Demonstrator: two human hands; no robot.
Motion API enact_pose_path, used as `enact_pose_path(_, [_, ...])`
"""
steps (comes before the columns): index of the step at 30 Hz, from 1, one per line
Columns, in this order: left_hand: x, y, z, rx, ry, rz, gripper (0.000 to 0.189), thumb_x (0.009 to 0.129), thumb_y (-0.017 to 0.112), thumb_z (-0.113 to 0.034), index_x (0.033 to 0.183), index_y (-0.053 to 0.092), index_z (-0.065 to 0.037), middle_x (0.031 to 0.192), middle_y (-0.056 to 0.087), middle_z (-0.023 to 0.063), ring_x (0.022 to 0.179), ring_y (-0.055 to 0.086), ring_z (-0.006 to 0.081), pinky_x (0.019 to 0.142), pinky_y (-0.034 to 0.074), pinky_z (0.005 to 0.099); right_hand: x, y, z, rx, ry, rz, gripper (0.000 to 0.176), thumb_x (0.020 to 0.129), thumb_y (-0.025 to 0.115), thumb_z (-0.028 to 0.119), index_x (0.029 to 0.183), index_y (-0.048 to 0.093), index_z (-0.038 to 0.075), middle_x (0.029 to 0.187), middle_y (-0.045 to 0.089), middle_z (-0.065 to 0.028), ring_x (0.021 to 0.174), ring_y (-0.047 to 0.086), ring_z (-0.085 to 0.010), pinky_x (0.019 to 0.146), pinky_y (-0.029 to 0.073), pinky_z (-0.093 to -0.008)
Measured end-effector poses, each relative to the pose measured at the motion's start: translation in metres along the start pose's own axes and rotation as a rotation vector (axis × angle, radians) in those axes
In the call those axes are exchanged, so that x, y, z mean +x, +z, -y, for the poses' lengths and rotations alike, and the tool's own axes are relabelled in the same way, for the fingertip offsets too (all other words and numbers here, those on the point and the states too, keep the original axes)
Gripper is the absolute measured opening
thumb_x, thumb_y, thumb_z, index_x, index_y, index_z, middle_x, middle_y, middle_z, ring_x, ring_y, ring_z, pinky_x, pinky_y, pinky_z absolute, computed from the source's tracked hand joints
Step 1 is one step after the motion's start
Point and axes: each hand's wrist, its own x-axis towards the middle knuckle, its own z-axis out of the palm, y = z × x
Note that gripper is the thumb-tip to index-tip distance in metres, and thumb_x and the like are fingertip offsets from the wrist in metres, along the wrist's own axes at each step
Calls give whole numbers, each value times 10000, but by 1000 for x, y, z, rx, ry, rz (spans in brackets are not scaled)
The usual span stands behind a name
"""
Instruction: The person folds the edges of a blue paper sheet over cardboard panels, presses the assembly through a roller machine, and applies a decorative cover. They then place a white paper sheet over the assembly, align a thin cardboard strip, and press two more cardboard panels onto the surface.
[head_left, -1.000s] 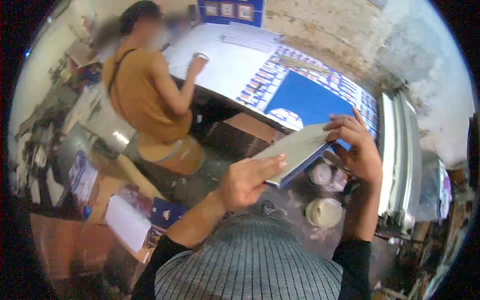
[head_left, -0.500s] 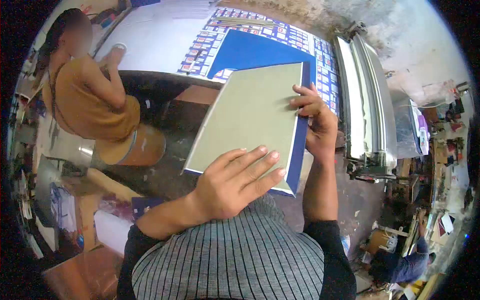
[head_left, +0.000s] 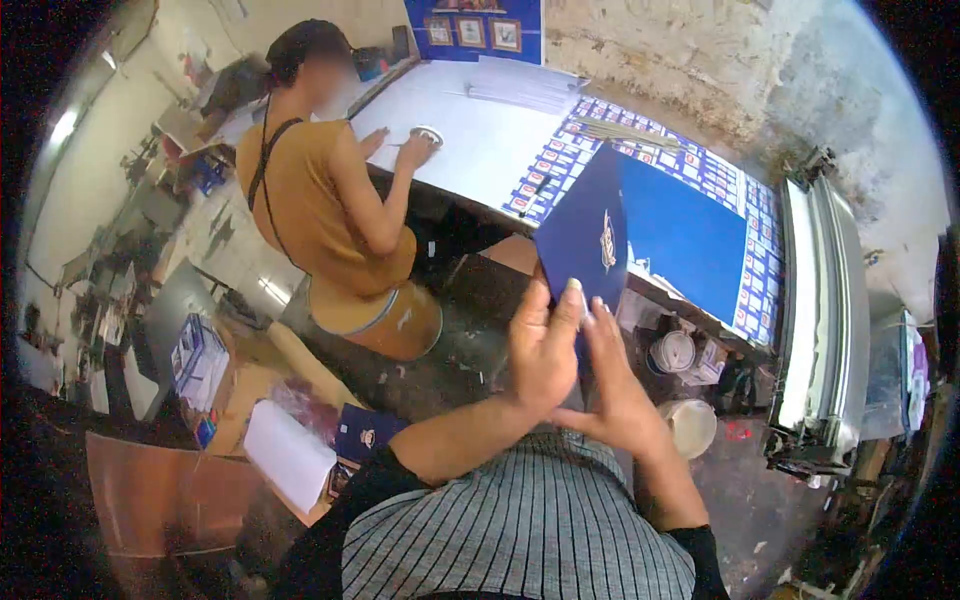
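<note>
A dark blue cover [head_left: 585,225] with a light printed emblem stands tilted in front of me, its printed face turned toward me. My left hand [head_left: 545,345] grips its lower left edge, the thumb lying on the blue face. At the lower right edge is my right hand [head_left: 610,375], its fingers pressed against the cover. Both hands are close together at the cover's bottom corner. Beyond it, a bright blue sheet [head_left: 690,235] lies on the table among printed blue and white sheets [head_left: 565,165].
A person in a mustard top [head_left: 315,190] works at the white table surface [head_left: 440,145] on the left. A long roller machine [head_left: 825,300] stands at the right. Below the table are buckets [head_left: 690,428]. A box with papers [head_left: 290,455] sits lower left.
The cover has turned from its grey-green inner side to its blue printed face and stands more upright. Both hands have come together at its lower corner. The view has shifted left.
</note>
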Motion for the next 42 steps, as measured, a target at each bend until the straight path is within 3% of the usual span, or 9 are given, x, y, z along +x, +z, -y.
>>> enact_pose_path(6, [-2, 13, -3, 85, 59, 169, 576, 992, 568, -150, 1495, 335, 8, 1500, 352, 157, 1335, 403, 221, 1098, 351, 380, 0, 5, -27, 175, 237, -303, 475, 900, 576, 12, 1372, 517, 2, 1266, 631, -234, 1206, 610, -322, 1002, 465, -351])
enact_pose_path(9, [34, -25, -32, 1159, 606, 180, 741, 945, 644, -297, 1514, 286, 15, 1564, 168, 291, 1440, 217, 439, 1160, 192, 529, 0, -16, -57, 426, 193, -273, 395, 946, 595, 52, 1335, 556, -5, 1186, 684, -146, 1114, 618, -193, 947, 471, -317])
enact_pose_path(12, [57, -46, -79, 1606, 585, 362, 518, 944, 652, -267, 1373, 511, -16, 1357, 530, 226, 1289, 492, 322, 1081, 341, 461, 5, -41, -50, 555, 190, -125, 393, 952, 611, 67, 1333, 560, -12, 1158, 678, -68, 1071, 596, -139, 952, 454, -292])
enact_pose_path(15, [52, -55, -111, 1175, 45, 483, 329, 939, 665, -238, 1169, 638, -4, 1016, 687, 173, 940, 662, 278, 847, 494, 378, 9, -50, -50, 620, 178, 53, 398, 952, 619, 74, 1332, 558, -25, 1208, 647, -71, 1090, 584, -139, 957, 448, -287])
enact_pose_path(18, [39, -59, -121, 1115, 97, 411, 285, 929, 685, -232, 1020, 663, 37, 824, 678, 149, 730, 648, 232, 669, 503, 334, 17, -54, -44, 654, 144, 125, 387, 952, 626, 81, 1318, 564, -28, 1187, 653, -66, 1078, 586, -140, 952, 450, -289])
enact_pose_path(22, [18, -71, -129, 1121, 80, 270, 249, 922, 664, -214, 1042, 683, 3, 912, 694, 209, 824, 693, 318, 711, 518, 363, 28, -59, -49, 605, 182, 264, 370, 929, 662, 113, 1265, 600, -29, 1150, 675, -88, 1047, 610, -154, 935, 466, -303])
enact_pose_path(28, [-44, -132, -150, 952, -22, -143, 284, 968, 654, -226, 1067, 667, 40, 892, 673, 42, 868, 593, 112, 801, 493, 295, 55, -55, -88, 95, 53, 251, 374, 863, 663, 135, 1200, 632, -25, 1132, 697, -175, 1049, 662, -288, 960, 478, -388])
enact_pose_path(36, [-119, -127, -164, 1049, -36, -621, 275, 1015, 579, -244, 1063, 674, 9, 841, 634, -28, 791, 535, 42, 707, 466, 237, 155, -6, -13, 414, -352, 901, 427, 933, 577, 154, 1320, 558, -25, 1182, 650, -149, 1079, 599, -220, 979, 445, -344])
enact_pose_path(42, [-145, -90, -160, 1261, -124, -758, 320, 986, 604, -312, 1060, 691, -12, 770, 703, 102, 686, 649, 132, 641, 502, 311, 172, 75, 72, 698, -333, 893, 397, 997, 579, 331, 1147, 667, -25, 964, 708, -73, 869, 624, -118, 794, 499, -277])
